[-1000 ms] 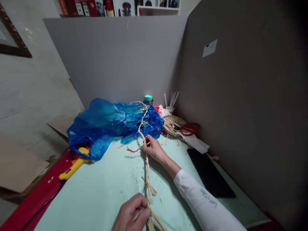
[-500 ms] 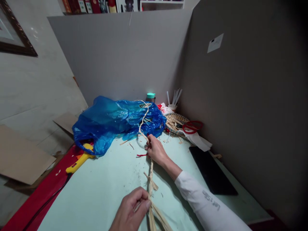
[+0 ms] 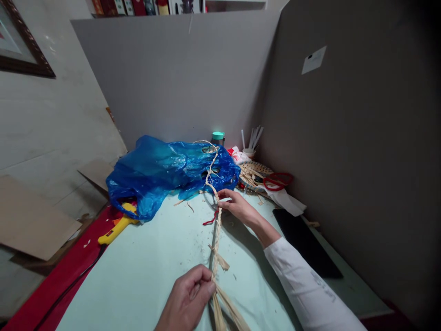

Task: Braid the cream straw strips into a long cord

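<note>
Notably, fingers of left hand (image 3: 188, 301) and right hand (image 3: 237, 207) pinched the pale braided straw cord (image 3: 216, 239); slack grip risked unravelling.

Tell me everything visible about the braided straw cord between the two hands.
The braided cord is a thin, pale tan plait that looks like straw or dried leaf strips. It runs taut over the mint table from the left hand, which grips where loose unbraided strips fan out, to the right hand pinching it farther up. Beyond that it curves over the blue plastic bag. Stray ends stick out midway; a red thread hangs near the right hand.
</note>
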`<state>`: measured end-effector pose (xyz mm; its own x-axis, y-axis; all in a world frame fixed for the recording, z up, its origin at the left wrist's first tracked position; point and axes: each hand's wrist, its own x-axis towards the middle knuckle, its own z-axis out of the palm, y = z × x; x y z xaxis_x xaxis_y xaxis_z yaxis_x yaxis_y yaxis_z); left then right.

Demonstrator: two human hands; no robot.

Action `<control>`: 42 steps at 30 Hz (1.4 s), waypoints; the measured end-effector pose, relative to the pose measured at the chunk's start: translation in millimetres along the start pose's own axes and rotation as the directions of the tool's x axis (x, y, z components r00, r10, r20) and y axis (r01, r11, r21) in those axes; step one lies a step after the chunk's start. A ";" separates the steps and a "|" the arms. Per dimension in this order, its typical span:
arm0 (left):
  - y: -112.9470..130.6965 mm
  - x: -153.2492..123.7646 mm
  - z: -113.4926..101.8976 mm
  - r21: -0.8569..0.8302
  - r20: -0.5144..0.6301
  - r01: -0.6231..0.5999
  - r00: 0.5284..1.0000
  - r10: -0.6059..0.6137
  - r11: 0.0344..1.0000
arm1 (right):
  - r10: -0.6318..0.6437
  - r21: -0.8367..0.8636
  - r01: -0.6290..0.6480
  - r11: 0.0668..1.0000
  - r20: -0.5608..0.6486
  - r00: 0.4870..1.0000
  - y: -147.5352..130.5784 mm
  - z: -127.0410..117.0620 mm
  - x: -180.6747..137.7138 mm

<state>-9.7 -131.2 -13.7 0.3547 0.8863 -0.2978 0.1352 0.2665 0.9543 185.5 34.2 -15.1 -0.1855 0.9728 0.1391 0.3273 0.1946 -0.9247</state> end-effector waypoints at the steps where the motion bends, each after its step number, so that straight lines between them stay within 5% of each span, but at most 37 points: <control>1: -0.2 -0.1 -0.2 -0.007 -0.001 -0.002 1.000 0.002 1.000 | 0.008 -0.007 -0.008 1.000 0.008 1.000 0.2 -2.1 0.4; 9: 0.2 -2.0 -0.5 -0.004 0.008 0.023 1.000 -0.023 1.000 | 0.065 -0.259 -0.051 0.964 0.046 0.997 4.5 -16.1 0.2; 18: 5.7 -4.3 2.0 0.045 -0.032 -0.011 0.999 0.012 0.999 | -0.244 -0.670 0.121 0.732 -0.092 0.966 -16.1 -1.4 -4.0; 23: 7.6 -5.2 2.4 0.053 -0.042 -0.037 0.998 0.040 0.998 | -0.281 -0.738 0.130 0.662 -0.083 0.956 -20.9 1.3 -8.0; 32: 6.2 -4.9 1.6 0.079 -0.015 -0.019 1.000 0.021 0.997 | -0.272 -0.663 0.092 0.743 -0.173 0.947 -8.4 6.9 3.7; 42: 8.0 -2.8 1.1 0.127 0.011 -0.105 0.994 0.105 0.986 | -0.147 -0.389 0.102 0.916 -0.086 0.986 -11.6 25.7 5.0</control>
<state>-8.6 -132.0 -5.3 0.3768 0.9052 -0.1966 0.2133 0.1217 0.9694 156.9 33.5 -12.8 -0.1514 0.9409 0.3029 0.6409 0.3267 -0.6947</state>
